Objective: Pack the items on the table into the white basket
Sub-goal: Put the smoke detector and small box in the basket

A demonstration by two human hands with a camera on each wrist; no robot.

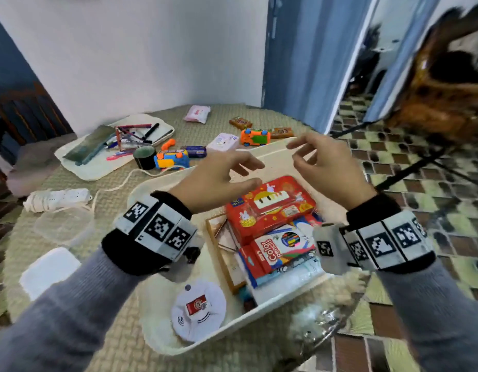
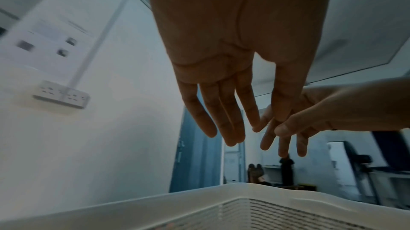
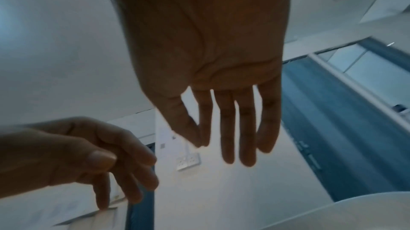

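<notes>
The white basket sits in front of me on the round table and holds a red box, a color pencils pack, a flat brown box and a white round device. Both hands hover over it, empty, with loosely spread fingers. My left hand is over the basket's middle, and its straight fingers show in the left wrist view. My right hand is over the far right rim. Its fingers hang straight, holding nothing.
Beyond the basket lie two toy cars, a black tape roll, small snack packs, a pink tissue pack and a white tray of pens. A corded power strip and plastic lids lie at left.
</notes>
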